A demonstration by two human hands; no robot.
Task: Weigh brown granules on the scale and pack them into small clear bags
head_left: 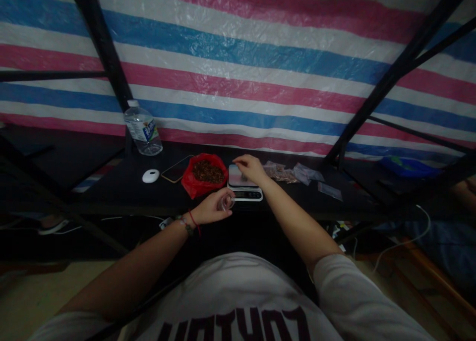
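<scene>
My left hand (212, 208) is closed on a small clear plastic bag (227, 202) at the front edge of the dark table (111, 182), just left of a small digital scale (244, 184). My right hand (250, 167) hovers over the scale's platform with its fingers curled downward in a pinch; what they hold is too small to make out. A red plastic bag (204, 175) open on brown pieces lies to the left of the scale.
A water bottle (143, 128) stands at the back left, with a white oval object (150, 176) and a phone (177, 168) near it. Several small filled and flat clear bags (293, 174) lie right of the scale. Black frame bars (379, 90) cross a striped tarp behind.
</scene>
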